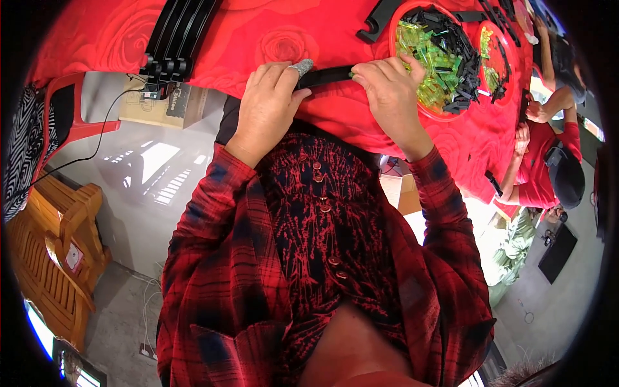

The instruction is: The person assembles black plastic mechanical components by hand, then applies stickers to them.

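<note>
A long black plastic strip spans between my hands at the near edge of the red-covered table. My left hand is closed on its left end, and one finger wears a grey wrap. My right hand pinches the other end between thumb and fingers; a speck of green shows at the fingertips, too small to name. Just right of that hand stands a red basin heaped with translucent yellow-green pieces and small black pieces.
Long black ribbed strips lie at the table's far left. A second, smaller red basin holds similar pieces. On the right a person in red works at the table. A red chair and wooden bench stand left.
</note>
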